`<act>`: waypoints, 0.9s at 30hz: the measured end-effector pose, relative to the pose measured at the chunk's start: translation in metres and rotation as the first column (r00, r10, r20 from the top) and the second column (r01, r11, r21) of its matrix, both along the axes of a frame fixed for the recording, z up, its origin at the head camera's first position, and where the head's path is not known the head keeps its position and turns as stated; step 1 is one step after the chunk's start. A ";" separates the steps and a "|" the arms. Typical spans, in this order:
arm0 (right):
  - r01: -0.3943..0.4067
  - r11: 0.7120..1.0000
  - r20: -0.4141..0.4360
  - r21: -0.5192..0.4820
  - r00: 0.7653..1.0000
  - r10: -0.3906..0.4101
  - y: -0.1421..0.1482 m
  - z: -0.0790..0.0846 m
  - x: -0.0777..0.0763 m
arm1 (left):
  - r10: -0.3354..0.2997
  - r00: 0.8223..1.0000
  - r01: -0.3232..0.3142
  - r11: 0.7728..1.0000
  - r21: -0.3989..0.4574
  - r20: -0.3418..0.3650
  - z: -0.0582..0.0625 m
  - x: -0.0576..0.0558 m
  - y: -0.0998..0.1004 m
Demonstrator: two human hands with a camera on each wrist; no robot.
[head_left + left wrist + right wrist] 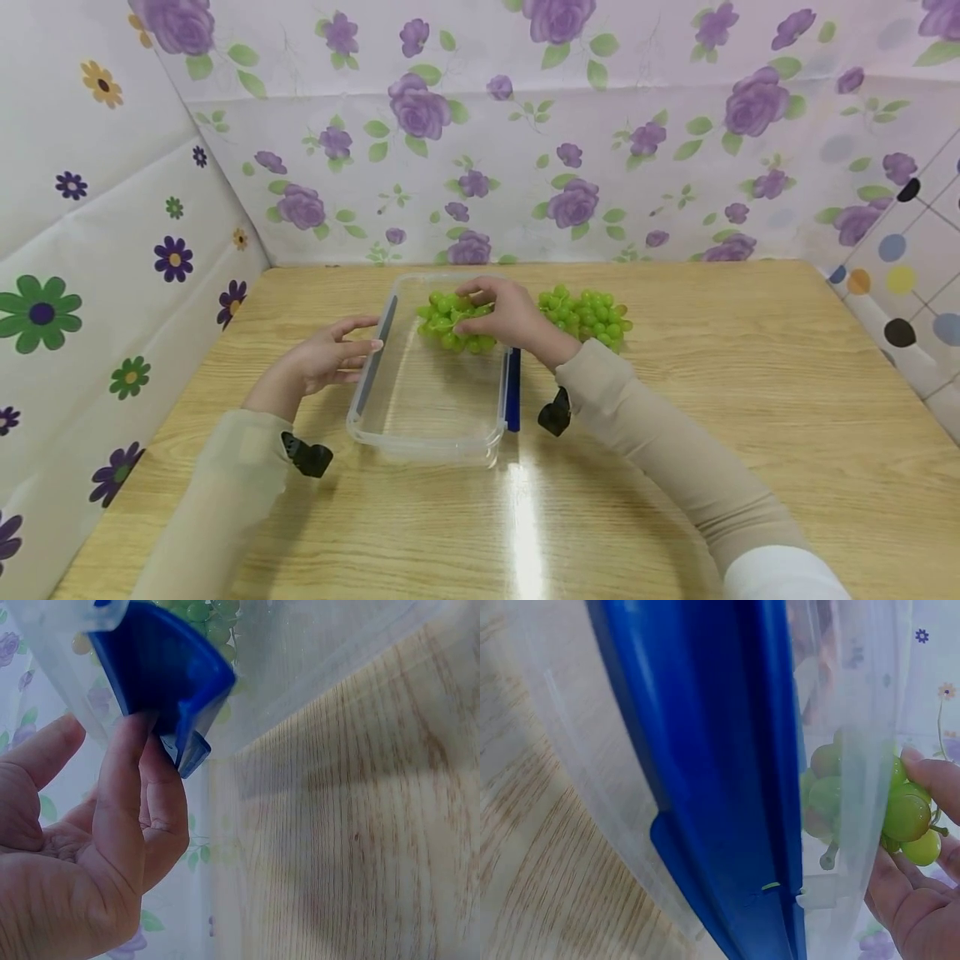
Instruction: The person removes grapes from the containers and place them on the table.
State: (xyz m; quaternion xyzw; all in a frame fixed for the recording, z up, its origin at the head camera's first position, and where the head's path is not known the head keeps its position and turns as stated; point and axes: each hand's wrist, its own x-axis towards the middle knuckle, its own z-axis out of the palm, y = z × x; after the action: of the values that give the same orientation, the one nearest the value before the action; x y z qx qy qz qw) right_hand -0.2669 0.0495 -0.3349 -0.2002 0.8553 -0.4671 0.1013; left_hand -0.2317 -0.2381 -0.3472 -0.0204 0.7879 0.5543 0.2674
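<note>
A clear plastic container point(427, 454) with blue side latches stands on the table. Against its left side is my left hand point(330, 357), its fingers loosely bent and the fingertips touching the blue latch point(169, 667) that hangs down there. My right hand point(513, 317) reaches over the right wall and grips a bunch of green grapes point(444, 321) inside the container, near its far end. In the right wrist view, the thumb and fingers pinch the grapes point(907, 817) beyond the clear wall. The right blue latch point(705, 750) also hangs down.
Another lot of green grapes point(600, 317) lies on the wooden table point(750, 367) just right of the container, partly behind the right hand. Flower-patterned cloth point(480, 167) walls off the back and left side, and a dotted cloth point(915, 292) the right.
</note>
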 end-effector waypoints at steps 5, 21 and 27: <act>0.001 1.000 0.013 -0.011 1.000 0.000 0.001 0.004 0.003 | 0.003 1.000 -0.003 1.000 0.003 -0.001 0.000 0.000 -0.001; 0.029 0.996 0.058 -0.083 0.998 -0.024 0.009 0.011 0.007 | -0.003 1.000 0.003 1.000 0.007 -0.007 -0.001 0.001 0.000; 0.026 0.994 0.040 -0.104 0.999 -0.022 0.015 0.014 0.008 | -0.005 1.000 0.006 1.000 0.009 -0.009 -0.002 0.000 0.000</act>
State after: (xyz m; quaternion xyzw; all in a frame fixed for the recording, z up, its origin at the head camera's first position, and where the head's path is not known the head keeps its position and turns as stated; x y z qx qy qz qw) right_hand -0.2586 0.0644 -0.3209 -0.1857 0.8298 -0.5164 0.1017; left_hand -0.2316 -0.2381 -0.3490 -0.0145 0.7865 0.5573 0.2656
